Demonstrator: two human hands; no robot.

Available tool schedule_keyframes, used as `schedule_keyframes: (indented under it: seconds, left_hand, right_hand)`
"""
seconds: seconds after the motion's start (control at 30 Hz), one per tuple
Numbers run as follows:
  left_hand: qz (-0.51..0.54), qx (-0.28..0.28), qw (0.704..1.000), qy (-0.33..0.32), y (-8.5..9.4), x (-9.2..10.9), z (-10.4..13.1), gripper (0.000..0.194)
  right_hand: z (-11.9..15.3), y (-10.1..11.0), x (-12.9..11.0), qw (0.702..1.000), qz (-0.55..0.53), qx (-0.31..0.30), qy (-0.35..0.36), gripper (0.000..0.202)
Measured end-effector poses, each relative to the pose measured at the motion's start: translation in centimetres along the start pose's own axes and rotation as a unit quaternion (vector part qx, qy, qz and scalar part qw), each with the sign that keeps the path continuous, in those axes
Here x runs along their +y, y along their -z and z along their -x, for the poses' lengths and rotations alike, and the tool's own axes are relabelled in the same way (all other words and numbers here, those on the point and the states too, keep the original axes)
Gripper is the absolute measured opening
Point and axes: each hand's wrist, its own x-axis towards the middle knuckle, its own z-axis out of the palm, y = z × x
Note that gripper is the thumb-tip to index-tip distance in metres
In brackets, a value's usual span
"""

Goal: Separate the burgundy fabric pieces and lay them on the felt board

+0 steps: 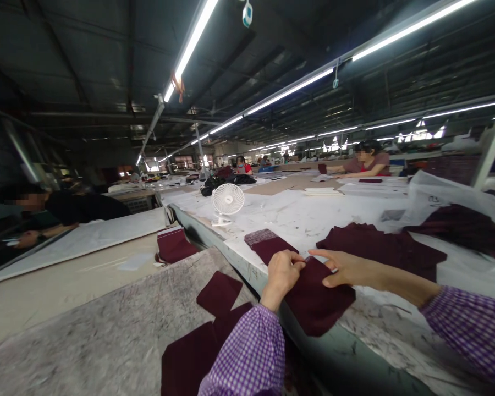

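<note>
A dark maroon fabric piece [319, 300] lies over the edge of the white-topped table, its lower part hanging past the edge. My left hand [284, 272] pinches its upper left corner, fingers closed. My right hand [344, 268] rests at its upper right side, thumb and fingers apart. Just beyond my left hand lies a maroon stack [272, 245] with a greyish patterned end. To the right a larger maroon pile [379, 247] is spread on the table. More maroon pieces [190, 352] lie on the grey table at the lower left, partly behind my left sleeve.
A small white fan [227, 199] stands near the table's left edge. A gap separates the white table [289, 212] from the grey table [107, 313]. Clear plastic [449, 192] covers dark fabric at right. People work at the left and farther back.
</note>
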Motion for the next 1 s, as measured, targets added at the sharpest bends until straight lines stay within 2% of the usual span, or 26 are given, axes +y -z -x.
schedule_keyframes:
  seconds: [0.03, 0.1, 0.17, 0.23, 0.3, 0.37, 0.87, 1.0]
  left_hand:
    - [-0.019, 0.002, 1.0, -0.021, -0.5, 0.1, -0.2, 0.018]
    - [-0.058, -0.004, 0.996, -0.065, -1.4, 0.0, -0.3, 0.02]
    - [-0.083, -0.013, 0.993, -0.086, -2.1, -0.3, -0.3, 0.023]
    - [-0.103, -0.02, 0.99, -0.095, -2.4, -0.5, -0.3, 0.024]
    - [-0.123, -0.024, 0.986, -0.108, -2.3, -0.5, -0.1, 0.025]
    - [-0.14, -0.026, 0.983, -0.12, -2.2, -0.4, 0.0, 0.026]
    - [-0.14, -0.024, 0.982, -0.122, -1.9, -0.2, 0.3, 0.03]
    - [-0.148, -0.035, 0.981, -0.121, -1.8, -0.1, 0.3, 0.03]
  right_hand:
    - [-0.2, 0.4, 0.5, 0.999, 0.026, -0.001, -0.02, 0.084]
    - [-0.6, 1.2, 1.5, 0.994, 0.103, 0.024, -0.009, 0.064]
    - [-1.2, 1.9, 2.2, 0.979, 0.183, 0.062, 0.064, 0.037]
    - [-1.7, 2.2, 2.6, 0.953, 0.247, 0.082, 0.156, 0.027]
    - [-2.1, 2.2, 2.8, 0.929, 0.289, 0.078, 0.218, 0.028]
    - [-2.4, 2.0, 2.8, 0.917, 0.312, 0.071, 0.24, 0.03]
    - [-2.8, 1.6, 2.9, 0.902, 0.341, 0.05, 0.26, 0.019]
    - [-2.8, 1.4, 3.2, 0.884, 0.375, 0.058, 0.272, 0.021]
